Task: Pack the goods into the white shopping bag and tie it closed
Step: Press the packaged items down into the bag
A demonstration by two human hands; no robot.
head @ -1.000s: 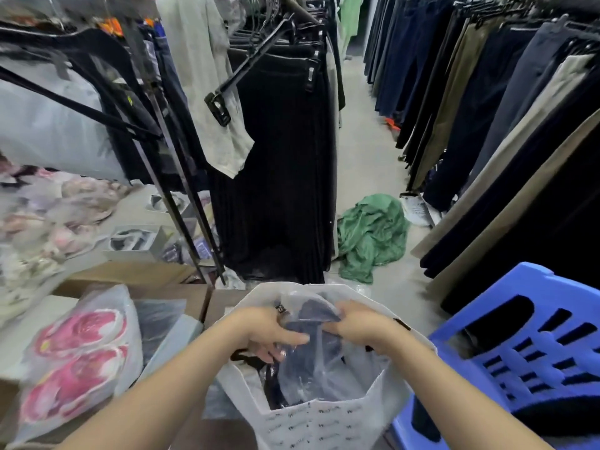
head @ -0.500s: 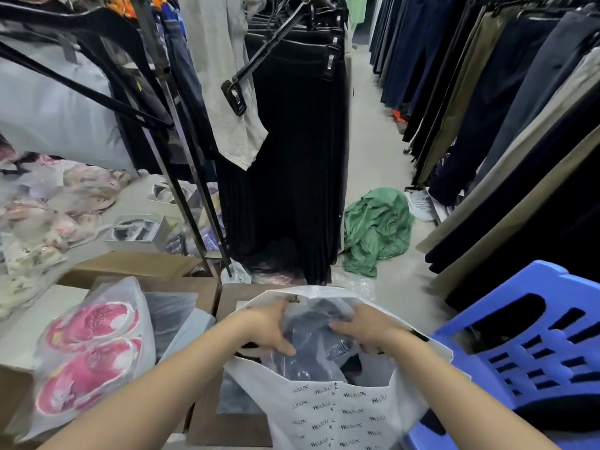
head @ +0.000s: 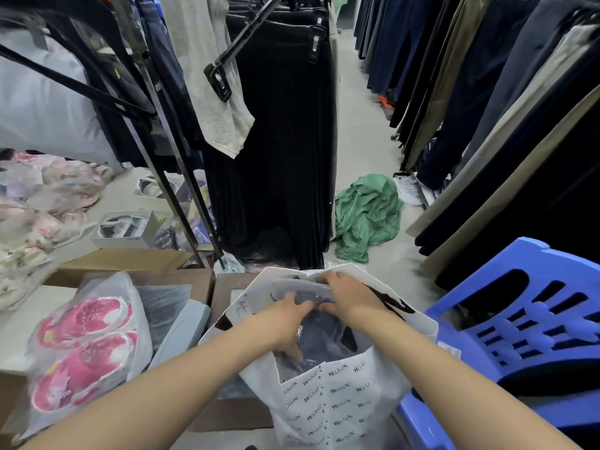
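Note:
A white shopping bag (head: 337, 404) printed with small dark lettering stands open in front of me, partly on the blue chair. Inside it lies a dark garment in a clear plastic wrap (head: 324, 336). My left hand (head: 285, 319) is down in the bag's mouth, fingers curled on the wrapped garment. My right hand (head: 350, 295) grips the same packet near the bag's far rim. The lower part of the packet is hidden by the bag wall.
A blue plastic chair (head: 526, 323) stands at right. A clear bag of pink slippers (head: 84, 349) lies on cardboard boxes (head: 130, 261) at left. Racks of dark hanging clothes line both sides. A green garment (head: 367, 216) lies on the aisle floor.
Both hands have pushed the wrapped garment deeper into the bag. The bag's front wall now rises higher around my wrists, and my view has tipped slightly downward.

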